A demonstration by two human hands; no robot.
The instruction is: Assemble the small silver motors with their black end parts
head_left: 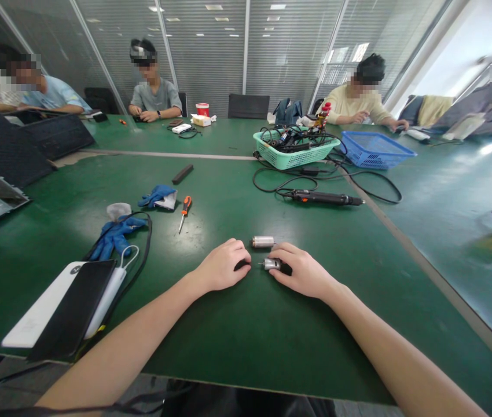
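Both my hands rest on the green table [246, 336] near its front middle. My right hand [302, 271] grips a small silver motor [271, 264] lying on its side, with its shaft end pointing left. My left hand [224, 265] is curled around a small dark part [241, 266] that sits just left of that motor; most of the part is hidden by my fingers. A second silver cylinder [263, 241] lies loose on the table just beyond my hands, touching neither.
An orange-handled screwdriver [184, 211], blue gloves [118, 234] and a phone on a white power bank [70, 307] lie to the left. An electric screwdriver [324, 198] with cable, a teal basket [292, 152] and a blue basket [376, 149] are further back right. Several people sit around the far tables.
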